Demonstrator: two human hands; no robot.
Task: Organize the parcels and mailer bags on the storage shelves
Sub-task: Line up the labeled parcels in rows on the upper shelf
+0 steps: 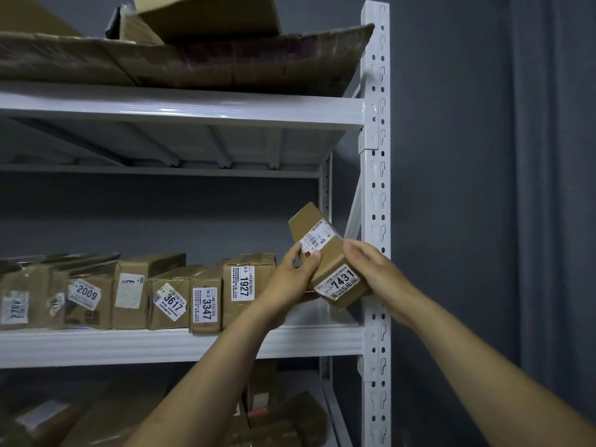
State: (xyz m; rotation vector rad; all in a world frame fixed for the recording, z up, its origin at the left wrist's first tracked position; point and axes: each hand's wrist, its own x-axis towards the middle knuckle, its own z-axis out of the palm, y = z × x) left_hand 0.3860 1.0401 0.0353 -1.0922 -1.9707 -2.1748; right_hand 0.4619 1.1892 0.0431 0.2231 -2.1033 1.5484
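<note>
A white metal shelving rack [375, 195] with a perforated upright fills most of the view, set against a dark grey wall [458, 156]. Its top shelf [180, 106] carries flattened, worn cardboard [200, 61] with an open box [206, 16] on it. The middle shelf [161, 345] holds a row of brown parcels [135, 295] standing side by side, labels facing out. Readable numbers run 2009 [85, 293], 3617 [172, 301], 16-3 3347 [205, 305] and 4-2 1927 [244, 283]; the leftmost labels are too blurred to read. To the right of the 1927 parcel the shelf is bare up to the upright. The bottom level [283, 417] holds more brown parcels, dim and partly hidden behind the left forearm.

A small brown box [325, 253] is held tilted in the air above that bare right end of the middle shelf. Its near end bears a label reading 22-3 7431 [342, 282], and a barcode label [316, 238] sits on its upper face. The left hand [290, 279] is closed on the box's left side, thumb on top. The right hand [374, 269] cups its right side, fingers wrapped round the box.
</note>
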